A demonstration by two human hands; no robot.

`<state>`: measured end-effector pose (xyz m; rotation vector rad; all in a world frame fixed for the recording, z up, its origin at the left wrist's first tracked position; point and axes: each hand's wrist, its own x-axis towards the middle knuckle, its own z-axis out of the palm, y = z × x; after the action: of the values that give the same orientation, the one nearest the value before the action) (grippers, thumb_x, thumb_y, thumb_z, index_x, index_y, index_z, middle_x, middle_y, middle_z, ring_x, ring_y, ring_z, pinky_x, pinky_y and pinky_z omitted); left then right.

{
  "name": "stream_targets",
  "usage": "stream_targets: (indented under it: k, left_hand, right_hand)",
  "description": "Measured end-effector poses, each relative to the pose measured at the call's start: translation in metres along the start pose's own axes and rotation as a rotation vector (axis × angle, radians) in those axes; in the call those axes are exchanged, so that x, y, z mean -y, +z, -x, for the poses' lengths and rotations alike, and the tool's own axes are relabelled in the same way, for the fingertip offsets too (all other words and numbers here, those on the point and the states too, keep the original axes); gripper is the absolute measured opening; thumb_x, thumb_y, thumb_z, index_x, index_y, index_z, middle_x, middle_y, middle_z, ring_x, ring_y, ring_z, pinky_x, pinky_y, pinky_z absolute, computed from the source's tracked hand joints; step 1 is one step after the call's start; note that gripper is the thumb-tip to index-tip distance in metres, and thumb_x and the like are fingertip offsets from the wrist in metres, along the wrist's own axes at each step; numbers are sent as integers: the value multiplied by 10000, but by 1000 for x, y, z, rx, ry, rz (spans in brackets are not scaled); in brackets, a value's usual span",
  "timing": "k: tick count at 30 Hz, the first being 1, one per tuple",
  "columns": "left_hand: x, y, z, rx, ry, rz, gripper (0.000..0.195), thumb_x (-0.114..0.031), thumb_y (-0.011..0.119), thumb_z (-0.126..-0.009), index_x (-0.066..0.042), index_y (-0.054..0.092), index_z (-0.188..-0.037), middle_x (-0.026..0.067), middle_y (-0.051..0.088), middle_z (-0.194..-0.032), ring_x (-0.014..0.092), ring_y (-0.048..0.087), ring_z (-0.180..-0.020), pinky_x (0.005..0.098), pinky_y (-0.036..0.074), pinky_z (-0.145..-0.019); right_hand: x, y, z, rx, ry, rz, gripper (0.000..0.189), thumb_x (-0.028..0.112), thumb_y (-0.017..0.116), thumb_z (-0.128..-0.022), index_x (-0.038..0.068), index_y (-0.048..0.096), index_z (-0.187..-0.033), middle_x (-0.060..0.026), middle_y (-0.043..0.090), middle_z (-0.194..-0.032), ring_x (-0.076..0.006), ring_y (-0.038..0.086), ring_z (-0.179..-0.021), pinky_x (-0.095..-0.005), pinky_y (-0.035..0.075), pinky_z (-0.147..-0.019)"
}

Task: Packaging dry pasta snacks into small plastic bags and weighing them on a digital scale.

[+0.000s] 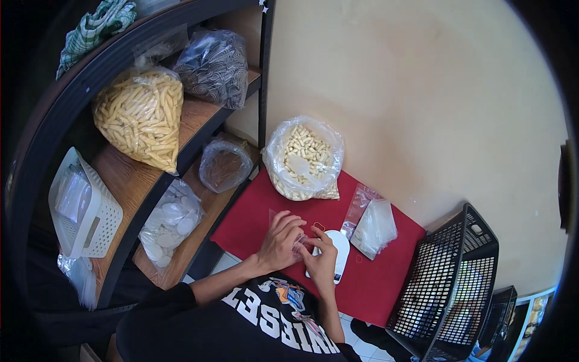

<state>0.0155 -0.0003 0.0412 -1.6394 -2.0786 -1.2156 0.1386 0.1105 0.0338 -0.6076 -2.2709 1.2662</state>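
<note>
Both of my hands work close together over the red tabletop. My left hand grips a small clear plastic bag, whose film also shows behind the fingers. The fingertips of my right hand pinch the same bag; its contents are hidden. A white digital scale lies partly under my right hand. One rubber band rests by the scale's far edge, another to its right. Beyond my hands stands a large open plastic bag of pale snack sticks, with a white scoop inside.
Clear plastic pouches lie stacked right of the scale. A black perforated crate borders the table's right side. Left, wooden shelves hold bagged yellow snacks, dark spiral snacks, white discs and a white basket.
</note>
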Motion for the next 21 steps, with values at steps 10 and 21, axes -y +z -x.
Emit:
stream_targets:
  k: [10, 21]
  left_hand:
    - [14, 1, 6, -55, -287, 261, 478, -183, 924, -630, -32, 644, -987, 165, 674, -1089, 339, 647, -1010, 433, 514, -865]
    - [34, 0, 9, -130, -592, 441, 387, -254, 960, -638, -51, 689, -824, 145, 747, -1041, 317, 702, -1025, 448, 518, -949]
  right_hand:
    - [32, -19, -42, -100, -62, -55, 234, 57, 830, -779, 6, 756, -995, -169, 727, -1078, -269, 709, -979, -371, 545, -883]
    - [-16, -6, -183, -127, -238, 332, 268, 120, 817, -768, -20, 741, -983, -229, 721, -895, -373, 711, -821, -436, 562, -765]
